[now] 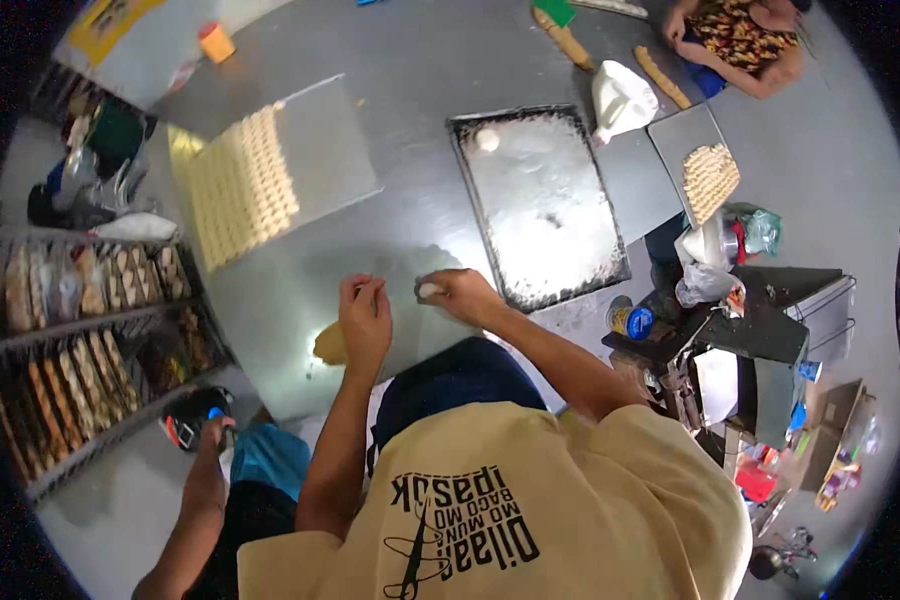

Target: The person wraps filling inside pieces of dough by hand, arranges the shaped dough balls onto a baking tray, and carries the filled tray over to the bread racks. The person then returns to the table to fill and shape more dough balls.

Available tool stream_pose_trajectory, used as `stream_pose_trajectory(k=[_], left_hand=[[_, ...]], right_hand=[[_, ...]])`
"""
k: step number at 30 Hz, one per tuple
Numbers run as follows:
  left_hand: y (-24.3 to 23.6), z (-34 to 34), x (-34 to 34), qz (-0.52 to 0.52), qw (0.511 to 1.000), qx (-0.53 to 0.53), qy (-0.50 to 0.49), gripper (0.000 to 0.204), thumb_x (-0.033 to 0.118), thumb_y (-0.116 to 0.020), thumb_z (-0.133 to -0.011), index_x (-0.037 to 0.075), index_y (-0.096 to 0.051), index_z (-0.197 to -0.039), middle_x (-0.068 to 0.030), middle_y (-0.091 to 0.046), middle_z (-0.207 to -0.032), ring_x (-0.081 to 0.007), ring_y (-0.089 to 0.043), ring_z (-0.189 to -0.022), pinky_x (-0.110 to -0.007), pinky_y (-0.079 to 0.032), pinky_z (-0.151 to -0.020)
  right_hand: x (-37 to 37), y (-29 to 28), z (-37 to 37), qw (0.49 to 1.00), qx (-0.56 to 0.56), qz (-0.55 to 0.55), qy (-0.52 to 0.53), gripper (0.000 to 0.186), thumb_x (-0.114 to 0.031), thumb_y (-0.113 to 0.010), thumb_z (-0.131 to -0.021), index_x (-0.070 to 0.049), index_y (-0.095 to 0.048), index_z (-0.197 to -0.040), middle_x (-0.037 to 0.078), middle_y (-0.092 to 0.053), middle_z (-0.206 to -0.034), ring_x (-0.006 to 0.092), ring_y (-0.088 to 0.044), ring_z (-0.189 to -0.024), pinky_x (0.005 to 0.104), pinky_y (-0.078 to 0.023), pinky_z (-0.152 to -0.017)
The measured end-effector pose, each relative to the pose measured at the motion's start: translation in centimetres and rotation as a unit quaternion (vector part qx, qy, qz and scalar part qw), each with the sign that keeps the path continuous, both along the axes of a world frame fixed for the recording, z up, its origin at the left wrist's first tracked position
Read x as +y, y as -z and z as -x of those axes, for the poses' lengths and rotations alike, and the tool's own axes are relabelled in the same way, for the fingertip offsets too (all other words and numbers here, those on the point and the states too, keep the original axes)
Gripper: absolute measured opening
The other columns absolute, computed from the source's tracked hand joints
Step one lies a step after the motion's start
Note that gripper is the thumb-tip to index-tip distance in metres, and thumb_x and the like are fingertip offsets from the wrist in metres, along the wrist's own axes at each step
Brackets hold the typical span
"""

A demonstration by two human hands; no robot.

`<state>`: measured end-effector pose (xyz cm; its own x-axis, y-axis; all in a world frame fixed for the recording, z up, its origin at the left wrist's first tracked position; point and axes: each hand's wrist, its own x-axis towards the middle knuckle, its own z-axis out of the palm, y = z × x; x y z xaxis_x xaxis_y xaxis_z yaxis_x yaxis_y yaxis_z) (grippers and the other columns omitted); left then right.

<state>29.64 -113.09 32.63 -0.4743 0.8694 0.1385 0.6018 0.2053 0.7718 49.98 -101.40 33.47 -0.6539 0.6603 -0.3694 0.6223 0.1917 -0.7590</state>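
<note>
Right hand (465, 298): one, bare; fingers curled in a grip, pointing left. Right forearm (545, 350): bare; slants from the grip back and rightward, elbow out. Left hand (368, 318): one, bare; left of the grip, apart from it, fingers bent, pointing forward. Left forearm (338, 430): bare; runs back from that hand.

The table (410, 150) is grey, the dough mass (328, 345) at near left golden tan, the lump (429, 290) in the right hand (458, 294) whitish. To the right, the large tray (535, 230) has a silvery-white middle and mottled black edges; the jug (624, 98) is white. Far left, rows of pieces (240, 185) make a cream dotted pattern. The co-worker's top (742, 42), far right, mixes black, yellow and orange; the near shirt (580, 500) is beige, printed black.
</note>
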Motion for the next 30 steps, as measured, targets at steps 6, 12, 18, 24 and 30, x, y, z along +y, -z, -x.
stream_pose_trajectory(k=[6,12,18,24,30], left_hand=[[-1.3,-4.9,11.5,0.057,0.995,-0.07,0.031,0.012,0.001,-0.072,-0.097,0.0,-0.078,-0.107,-0.0167,-0.068,-0.112,-0.0324,-0.071,-0.093,-0.04,-0.058,-0.084],[0.0,-9.2,22.8,0.035,0.995,0.007,0.097,0.019,0.008,-0.075,-0.096,0.003,-0.076,-0.114,-0.0172,-0.068,-0.116,-0.0342,-0.071,-0.096,-0.045,-0.058,-0.085],[0.3,-13.7,34.5,0.081,0.99,0.073,0.087,0.045,0.015,-0.083,-0.091,0.001,-0.068,-0.132,-0.0182,-0.063,-0.123,-0.0392,-0.069,-0.107,-0.048,-0.057,-0.091],[3.0,-13.3,39.1,0.127,0.977,0.104,0.138,0.064,0.016,-0.088,-0.085,0.001,-0.063,-0.141,-0.0214,-0.061,-0.125,-0.0429,-0.066,-0.115,-0.05,-0.056,-0.098],[3.3,-12.2,37.4,0.106,0.98,0.121,0.118,0.066,0.018,-0.085,-0.086,0.001,-0.059,-0.145,-0.0233,-0.063,-0.121,-0.0445,-0.066,-0.115,-0.053,-0.056,-0.098]], right_hand=[[20.3,0.3,-6.9,0.9,0.145,-0.367,0.187,0.034,-0.002,-0.074,-0.093,0.001,-0.075,-0.128,0.026,-0.077,-0.116,0.0417,-0.076,-0.096,0.0444,-0.062,-0.087],[29.1,3.7,-9.4,0.895,0.145,-0.399,0.14,0.049,0.0,-0.078,-0.085,0.001,-0.071,-0.134,0.023,-0.071,-0.131,0.0441,-0.069,-0.118,0.0472,-0.059,-0.098],[31.6,4.8,-11.4,0.954,0.052,-0.203,0.217,0.079,-0.015,-0.095,-0.075,-0.001,-0.063,-0.147,0.02,-0.059,-0.127,0.0406,-0.068,-0.112,0.0449,-0.059,-0.097],[34.1,6.4,-10.8,0.967,0.082,-0.213,0.115,0.077,-0.019,-0.094,-0.077,-0.001,-0.064,-0.146,0.022,-0.062,-0.131,0.0431,-0.066,-0.119,0.047,-0.057,-0.102],[33.5,5.4,-8.2,0.968,0.017,-0.236,0.083,0.074,-0.018,-0.092,-0.079,-0.004,-0.064,-0.147,0.021,-0.062,-0.131,0.0421,-0.062,-0.123,0.0479,-0.054,-0.107]])
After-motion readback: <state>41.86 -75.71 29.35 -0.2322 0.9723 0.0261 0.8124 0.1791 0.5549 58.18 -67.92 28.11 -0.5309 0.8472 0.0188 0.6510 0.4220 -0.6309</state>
